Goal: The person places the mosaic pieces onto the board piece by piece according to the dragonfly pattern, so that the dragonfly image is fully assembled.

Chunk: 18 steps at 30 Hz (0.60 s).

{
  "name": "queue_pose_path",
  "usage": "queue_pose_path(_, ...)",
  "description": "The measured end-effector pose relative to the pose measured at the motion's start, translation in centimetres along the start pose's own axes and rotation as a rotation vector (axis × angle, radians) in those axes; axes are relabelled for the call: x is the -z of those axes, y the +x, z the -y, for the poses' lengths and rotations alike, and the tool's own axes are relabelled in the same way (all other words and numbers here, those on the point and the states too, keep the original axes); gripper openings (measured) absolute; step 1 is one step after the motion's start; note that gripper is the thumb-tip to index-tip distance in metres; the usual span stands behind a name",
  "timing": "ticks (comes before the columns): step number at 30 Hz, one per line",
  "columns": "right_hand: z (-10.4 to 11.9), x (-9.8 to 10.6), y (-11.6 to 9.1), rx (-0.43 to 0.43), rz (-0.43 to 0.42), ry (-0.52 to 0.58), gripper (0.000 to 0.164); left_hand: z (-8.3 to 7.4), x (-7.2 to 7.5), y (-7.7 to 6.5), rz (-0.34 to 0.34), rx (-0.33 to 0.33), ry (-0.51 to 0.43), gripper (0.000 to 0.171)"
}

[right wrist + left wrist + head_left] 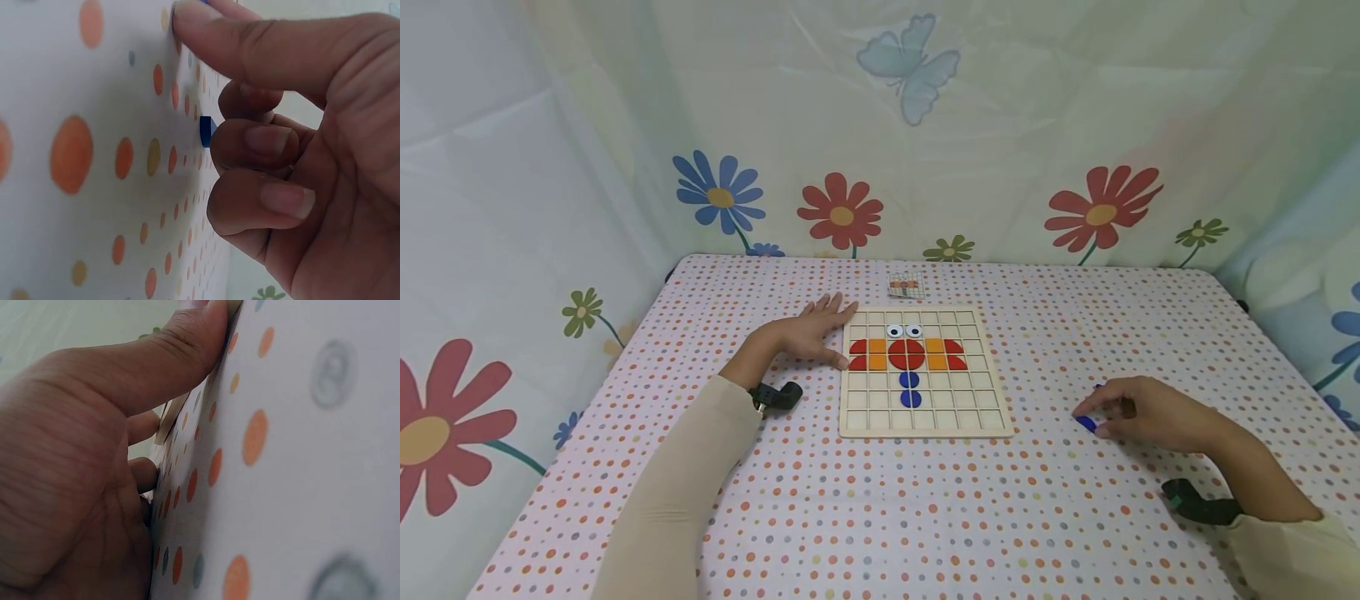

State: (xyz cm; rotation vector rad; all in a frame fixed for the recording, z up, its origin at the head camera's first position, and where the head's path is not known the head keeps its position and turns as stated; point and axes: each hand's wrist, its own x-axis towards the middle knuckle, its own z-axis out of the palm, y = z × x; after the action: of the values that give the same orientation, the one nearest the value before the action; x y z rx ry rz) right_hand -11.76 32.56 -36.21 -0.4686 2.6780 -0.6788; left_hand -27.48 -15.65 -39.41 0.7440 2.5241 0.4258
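Note:
A wooden grid board [940, 423] lies on the table, with red, orange and blue tiles and two googly-eye pieces set in its cells. At its left edge rests my left hand [812, 333], fingers spread and thumb touching the rim; the left wrist view shows the thumb [169, 362] extended. Off to the right, my right hand [1157, 414] pinches a small blue rounded tile [1086, 424] between thumb and index finger at the tabletop. Its other fingers [250, 200] are curled. A second blue piece [205, 131] lies just beyond them, mostly hidden by the hand in the head view.
Behind the board lies a small picture card [906, 285] with a similar pattern on a grid. A dotted cloth [850, 517] covers the table. Flower-printed curtains [970, 167] hang around the back and sides.

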Motion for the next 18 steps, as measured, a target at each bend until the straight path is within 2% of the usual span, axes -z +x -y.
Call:
queue_pose_path(10,0.75,-0.32,0.33,-0.031,0.015,-0.046,0.034,0.02,0.05,-0.04,-0.004,-0.012,0.005,0.109)
queue_pose_path(18,1.05,-0.8,0.45,0.01,-0.01,-0.054,0.028,0.03,0.0,-0.09,-0.007,-0.011,0.004,0.107)
